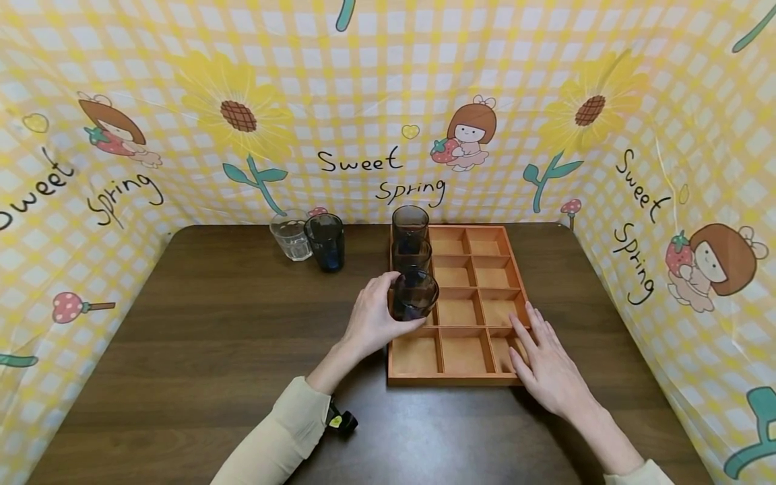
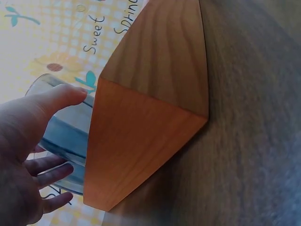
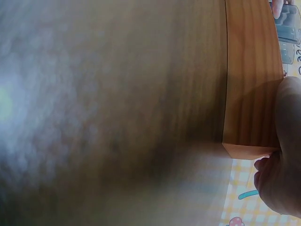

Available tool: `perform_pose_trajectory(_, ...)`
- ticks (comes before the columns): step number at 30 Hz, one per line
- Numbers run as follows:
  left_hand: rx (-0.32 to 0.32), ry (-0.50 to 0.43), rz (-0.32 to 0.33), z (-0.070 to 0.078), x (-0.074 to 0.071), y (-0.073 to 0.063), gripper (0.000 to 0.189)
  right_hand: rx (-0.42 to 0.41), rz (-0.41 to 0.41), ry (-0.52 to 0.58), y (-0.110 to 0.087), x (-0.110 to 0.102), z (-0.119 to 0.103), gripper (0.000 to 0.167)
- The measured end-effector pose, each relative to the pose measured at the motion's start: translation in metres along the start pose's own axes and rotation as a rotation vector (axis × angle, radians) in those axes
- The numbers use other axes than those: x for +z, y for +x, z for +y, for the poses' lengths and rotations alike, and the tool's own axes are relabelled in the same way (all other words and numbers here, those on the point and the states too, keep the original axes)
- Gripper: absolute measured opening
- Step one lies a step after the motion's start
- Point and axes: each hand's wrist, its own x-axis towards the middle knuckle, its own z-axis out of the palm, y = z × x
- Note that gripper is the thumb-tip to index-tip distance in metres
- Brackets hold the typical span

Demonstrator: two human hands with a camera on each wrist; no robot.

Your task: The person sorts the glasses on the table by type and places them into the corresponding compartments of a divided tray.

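My left hand [image 1: 377, 315] holds a dark tinted drinking glass [image 1: 415, 295], thumb on its near side and fingers round its far left side. That glass stands in or just over the left column of a wooden divided box [image 1: 456, 380], third row from the back; its base is hidden. Behind it in the same column are two more dark glasses, a middle one [image 1: 411, 250] and a back one [image 1: 410, 221]. At the box's near right corner my right hand [image 1: 553, 369] rests over the side wall, fingers mostly straight, with thumb and index finger reaching over the compartments.
Left of the box, a clear glass [image 1: 292, 236] and another dark glass [image 1: 325, 244] stand close together at the back of the brown table [image 1: 212, 323]. A patterned cloth [image 1: 364, 81] surrounds the back and sides. A small black object [image 1: 343, 422] shows beside the left sleeve.
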Motion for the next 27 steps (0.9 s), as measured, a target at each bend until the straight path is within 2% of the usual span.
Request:
perform_pose_trajectory(7,0.026,0.068,0.015,-0.002,0.0,-0.001,0.09,0.006,-0.003,0.001,0.001,-0.001,0.0,0.065)
perform_pose_trajectory(18,0.014,0.213,-0.059,-0.001,-0.005,-0.006,0.097,0.019,-0.016,0.011,0.0,-0.003,-0.001,0.064)
perform_pose_trajectory(24,0.055,0.315,-0.132,-0.007,-0.02,-0.011,0.111,0.015,-0.02,0.015,0.0,0.0,0.0,0.064)
perform_pose_trajectory(27,0.052,0.345,-0.15,-0.013,-0.03,-0.014,0.115,0.012,-0.02,0.018,-0.001,0.001,0.0,0.064)
